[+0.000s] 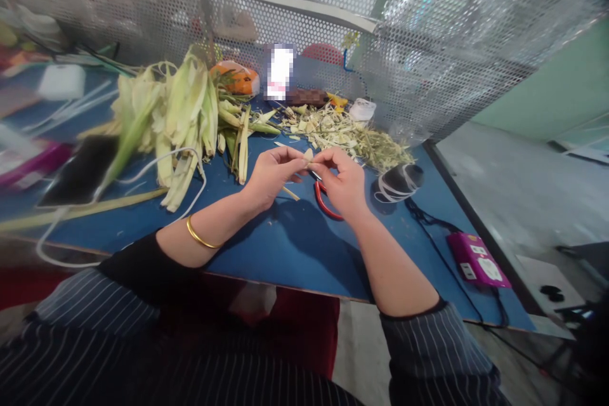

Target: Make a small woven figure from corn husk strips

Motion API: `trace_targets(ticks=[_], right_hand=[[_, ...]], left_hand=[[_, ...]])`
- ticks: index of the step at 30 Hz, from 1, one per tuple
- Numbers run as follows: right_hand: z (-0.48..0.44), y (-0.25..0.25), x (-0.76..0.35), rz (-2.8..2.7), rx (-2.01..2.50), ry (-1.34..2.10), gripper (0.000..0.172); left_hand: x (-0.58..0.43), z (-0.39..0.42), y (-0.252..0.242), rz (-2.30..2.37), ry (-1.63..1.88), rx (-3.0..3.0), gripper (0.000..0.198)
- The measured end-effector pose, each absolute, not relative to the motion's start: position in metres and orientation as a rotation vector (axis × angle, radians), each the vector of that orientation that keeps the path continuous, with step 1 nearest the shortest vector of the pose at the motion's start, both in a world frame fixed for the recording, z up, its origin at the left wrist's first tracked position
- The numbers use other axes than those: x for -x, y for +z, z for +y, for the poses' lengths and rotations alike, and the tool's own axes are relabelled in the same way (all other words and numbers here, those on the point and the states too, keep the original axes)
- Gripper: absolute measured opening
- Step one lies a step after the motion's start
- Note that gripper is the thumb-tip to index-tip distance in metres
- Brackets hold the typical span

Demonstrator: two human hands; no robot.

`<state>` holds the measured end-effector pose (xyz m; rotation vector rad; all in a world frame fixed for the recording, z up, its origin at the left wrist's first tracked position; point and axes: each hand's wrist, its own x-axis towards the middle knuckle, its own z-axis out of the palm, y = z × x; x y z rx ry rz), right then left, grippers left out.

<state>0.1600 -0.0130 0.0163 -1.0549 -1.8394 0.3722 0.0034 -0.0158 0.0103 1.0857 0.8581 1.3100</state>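
Observation:
Above the blue table (pixel 285 247), my left hand (pixel 271 174) and my right hand (pixel 345 184) meet fingertip to fingertip. Both are closed in a pinch on one small pale piece of corn husk (pixel 309 155), mostly covered by the fingers. Red-handled scissors (pixel 327 208) lie under my right hand, their blades largely hidden. A thin pale strip (pixel 291 193) rests on the table below my left fingers. Beyond my hands spreads a heap of husk scraps (pixel 342 130). Long pale-green corn husks (pixel 183 108) are bunched to the left.
A lit phone (pixel 280 73) stands at the back beside an orange packet (pixel 236 78). To the right are a black spool wound with white cord (pixel 402 183) and a purple packet (pixel 478 260) near black cables. A dark tablet-like device (pixel 76 174) with a white cable lies left. Perforated metal (pixel 304 19) borders the back.

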Motion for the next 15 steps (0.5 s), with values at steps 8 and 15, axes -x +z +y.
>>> trace_targets(ticks=[8, 15], right_hand=[[-0.0123, 0.0198, -0.1604, -1.704, 1.099, 0.552, 0.007], [-0.0119, 0.0161, -0.1601, -1.742, 1.021, 0.465, 0.011]], left_hand=[[-0.0064, -0.0194, 0.0093, 0.906, 1.314, -1.339, 0.012], [-0.0045, -0.0159, 0.009, 0.89, 1.28, -1.198, 0.015]])
